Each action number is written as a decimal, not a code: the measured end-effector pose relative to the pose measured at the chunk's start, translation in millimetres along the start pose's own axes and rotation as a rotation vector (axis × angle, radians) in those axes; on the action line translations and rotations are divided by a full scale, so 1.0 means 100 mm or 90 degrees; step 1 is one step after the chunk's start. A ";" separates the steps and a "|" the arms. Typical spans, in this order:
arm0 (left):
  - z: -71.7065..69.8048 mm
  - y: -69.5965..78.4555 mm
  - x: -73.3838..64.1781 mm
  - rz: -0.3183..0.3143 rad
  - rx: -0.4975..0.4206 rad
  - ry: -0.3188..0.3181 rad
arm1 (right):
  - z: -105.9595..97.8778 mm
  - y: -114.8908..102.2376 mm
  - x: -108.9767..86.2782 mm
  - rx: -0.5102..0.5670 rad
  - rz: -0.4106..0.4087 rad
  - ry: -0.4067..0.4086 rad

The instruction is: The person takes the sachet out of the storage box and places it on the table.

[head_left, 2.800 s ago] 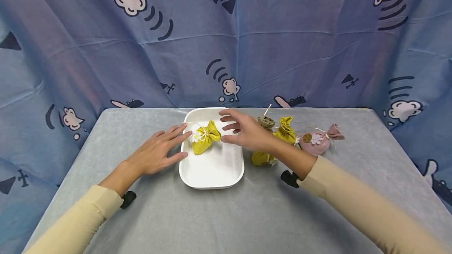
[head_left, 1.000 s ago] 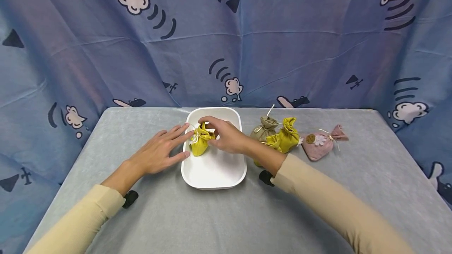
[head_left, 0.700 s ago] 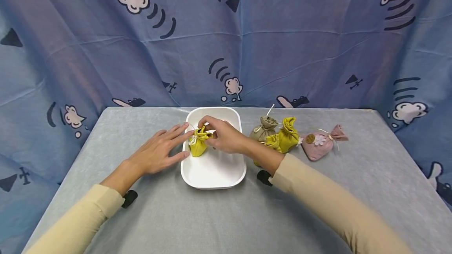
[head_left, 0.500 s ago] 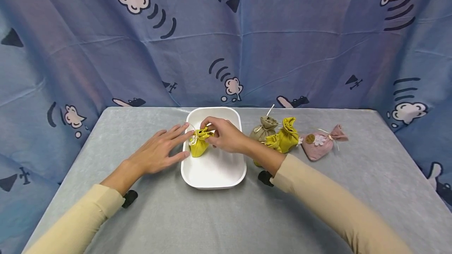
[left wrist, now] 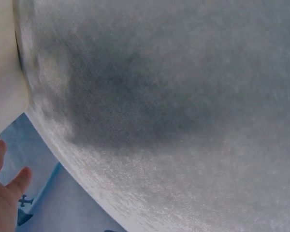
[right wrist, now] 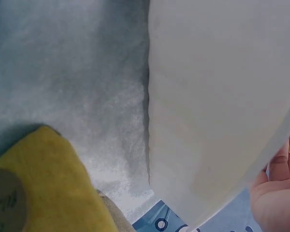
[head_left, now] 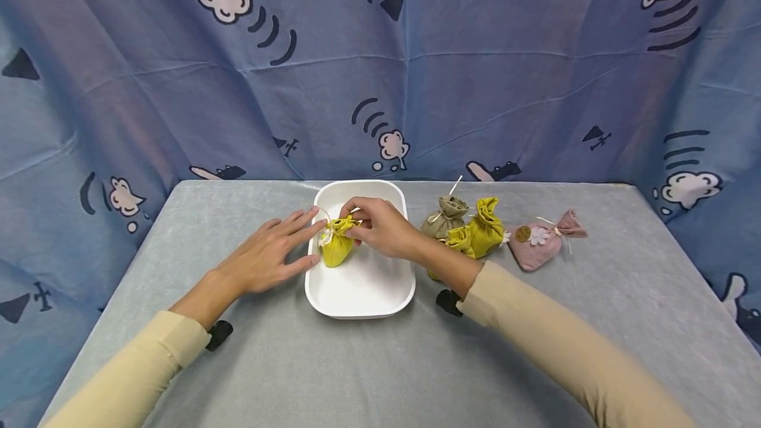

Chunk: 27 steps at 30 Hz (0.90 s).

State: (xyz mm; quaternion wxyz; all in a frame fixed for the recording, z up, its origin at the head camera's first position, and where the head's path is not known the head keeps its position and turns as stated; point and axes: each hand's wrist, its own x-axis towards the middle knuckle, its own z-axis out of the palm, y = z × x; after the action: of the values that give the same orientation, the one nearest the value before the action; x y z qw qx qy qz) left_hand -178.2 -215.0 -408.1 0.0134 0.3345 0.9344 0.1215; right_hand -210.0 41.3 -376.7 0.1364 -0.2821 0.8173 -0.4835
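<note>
A small yellow drawstring pouch (head_left: 336,252) stands neck-up in the left part of a white tray (head_left: 361,296). My right hand (head_left: 383,228) reaches over the tray's right side and pinches the pouch's gathered neck between thumb and fingers. My left hand (head_left: 267,257) lies at the tray's left rim with its fingers straight, the fingertips close to the pouch and its white cord; whether they touch it I cannot tell. In the left wrist view only part of the left hand (left wrist: 5,198) shows. The right wrist view catches the right hand (right wrist: 280,203) beyond the tray wall.
Right of the tray, a beige pouch (head_left: 442,218) and yellow pouches (head_left: 486,228) stand close together, partly behind my right forearm. A pink pouch (head_left: 531,246) with a flower lies farther right. Grey cloth covers the table (head_left: 285,368), and a patterned blue curtain (head_left: 333,32) hangs behind.
Earlier the pouch lay tilted in the tray and the right hand was apart from it. The right hand has moved left, taken its neck and turned it upright. The left hand stays put.
</note>
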 end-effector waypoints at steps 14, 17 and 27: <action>0.02 0.00 0.02 0.004 -0.003 0.003 | -0.12 -0.07 -0.09 -0.004 -0.011 0.041; 0.02 0.00 0.02 0.002 -0.003 0.001 | -0.19 -0.12 -0.14 0.002 -0.005 0.049; 0.02 0.01 0.02 0.002 -0.003 -0.001 | -0.49 -0.37 -0.36 -0.011 -0.029 0.053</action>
State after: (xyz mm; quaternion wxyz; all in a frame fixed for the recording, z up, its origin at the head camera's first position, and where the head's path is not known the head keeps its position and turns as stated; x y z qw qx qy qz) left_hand -179.0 -212.7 -409.6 0.0148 0.3359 0.9336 0.1237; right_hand -193.5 83.8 -322.3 0.0885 -0.2815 0.8197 -0.4909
